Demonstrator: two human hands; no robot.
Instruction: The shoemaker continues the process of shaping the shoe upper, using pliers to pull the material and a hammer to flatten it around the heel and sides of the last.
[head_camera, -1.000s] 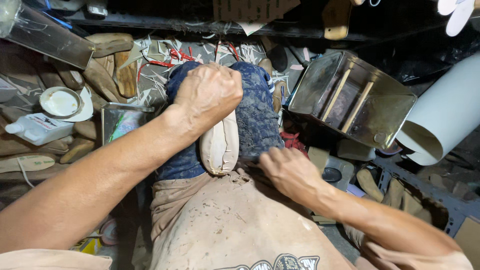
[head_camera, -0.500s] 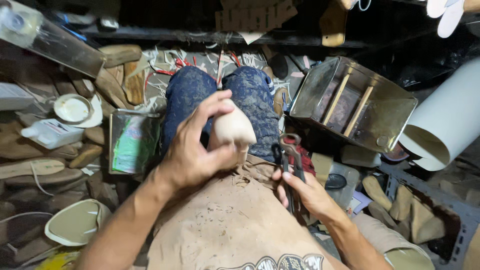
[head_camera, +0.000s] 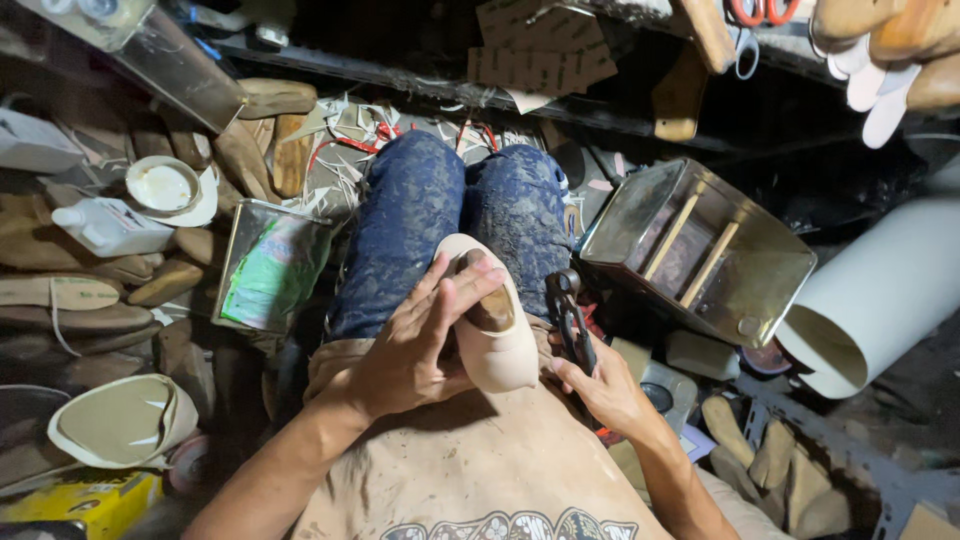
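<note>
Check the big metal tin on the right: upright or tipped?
Tipped. The metal tin lies on its side, its open mouth facing the camera, wooden sticks visible inside.

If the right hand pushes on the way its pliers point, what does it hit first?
The right hand holds dark pliers pointing up along the lap. They'd likely meet the right knee first, though depth is unclear.

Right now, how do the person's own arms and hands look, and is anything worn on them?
Both arms are bare up to the frame edge: no sleeves, no gloves, no watch or rings visible. The left hand and right hand are bare, with dusty smudges on the fingers. Lower down, a dusty tan apron with a dark decorative pattern covers the lap.
</note>
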